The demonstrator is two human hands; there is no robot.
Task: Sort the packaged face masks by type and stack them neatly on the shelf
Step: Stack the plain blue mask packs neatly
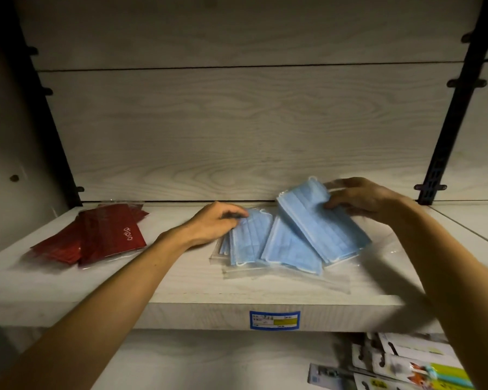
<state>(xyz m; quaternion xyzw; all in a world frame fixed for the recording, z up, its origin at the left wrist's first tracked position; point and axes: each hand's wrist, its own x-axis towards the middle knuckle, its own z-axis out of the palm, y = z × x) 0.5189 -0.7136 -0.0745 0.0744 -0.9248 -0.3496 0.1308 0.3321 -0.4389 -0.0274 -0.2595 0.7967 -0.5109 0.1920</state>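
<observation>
A person's left hand (217,220) is resting on blue masks (251,237) on a shelf (181,288). The right hand (361,198) is gripping another blue pack (321,223). Red packs (96,235) are lying to the left.

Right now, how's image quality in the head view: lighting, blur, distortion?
Head view: dim, the light falls mid-shelf, corners dark; right hand motion-blurred, left hand sharper; wide-angle bends the shelf uprights; slight glare on the clear wrap of the blue masks; price label unreadable.

Two bare forearms lead to the bare left hand (213,222) and bare right hand (362,197) — no sleeves, watch or gloves visible — rings, apparently, neither, though the light is dim.
</observation>
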